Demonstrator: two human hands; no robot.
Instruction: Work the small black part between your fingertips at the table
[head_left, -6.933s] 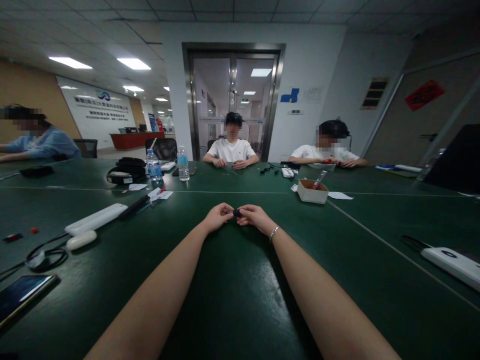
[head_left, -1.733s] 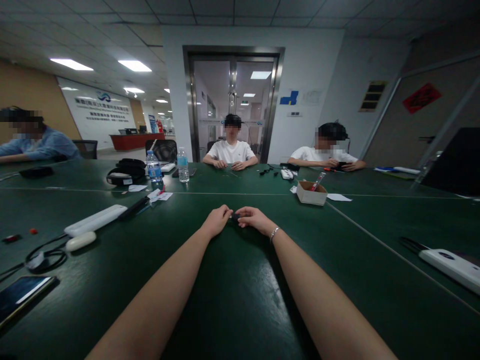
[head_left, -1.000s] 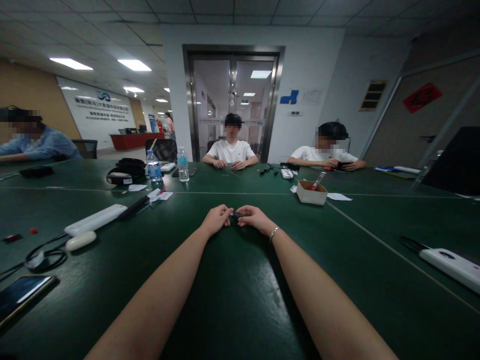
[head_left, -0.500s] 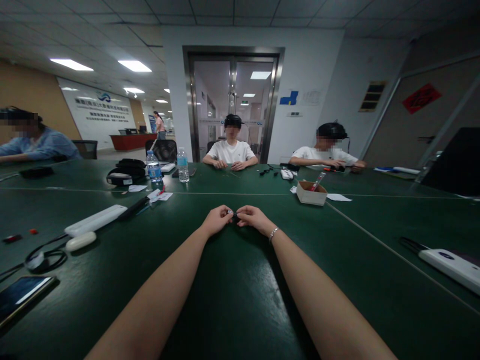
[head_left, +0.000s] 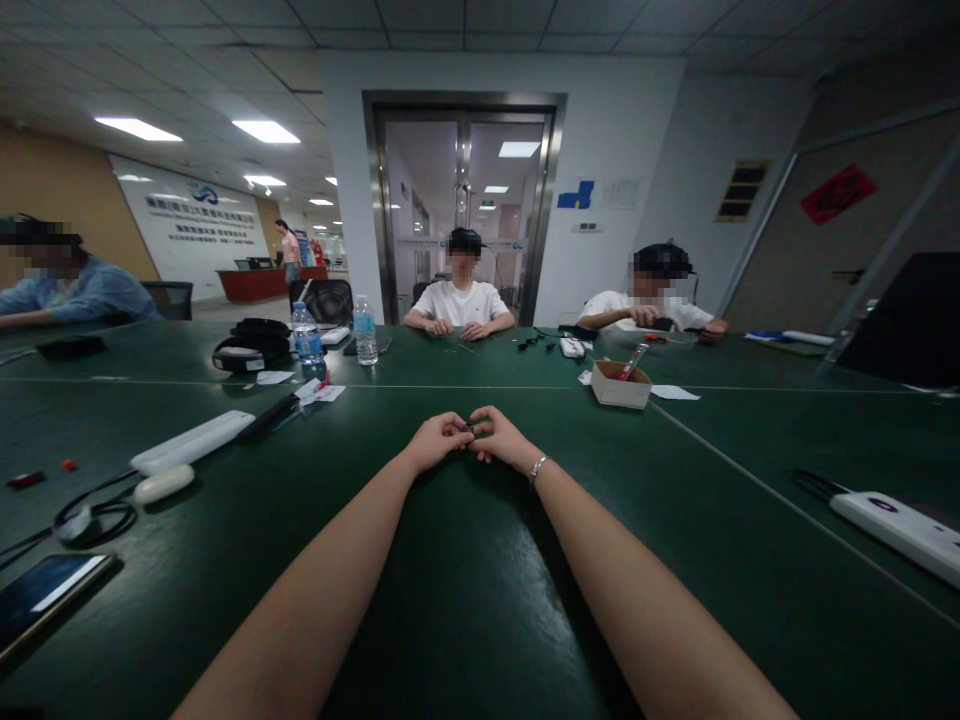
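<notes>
- Left hand [head_left: 436, 441]: grip pinched on small dark object [head_left: 469, 431].
- Right hand [head_left: 501, 437]: grip pinched on same object.
- Both rest on green counter [head_left: 465, 580].

A green table [head_left: 480, 620] fills the room. On its left side lie a phone [head_left: 45, 592], a coiled black cable [head_left: 94, 517], a white oval case [head_left: 163, 483] and a long white box [head_left: 193, 442]. Farther back stand two water bottles [head_left: 365, 331] just beside a black bag [head_left: 251, 343]. An open cardboard box [head_left: 619, 384] sits to the right, with a white sheet [head_left: 676, 393] near it. Three people sit along the far and left edges; behind them are glass doors [head_left: 463, 215].
</notes>
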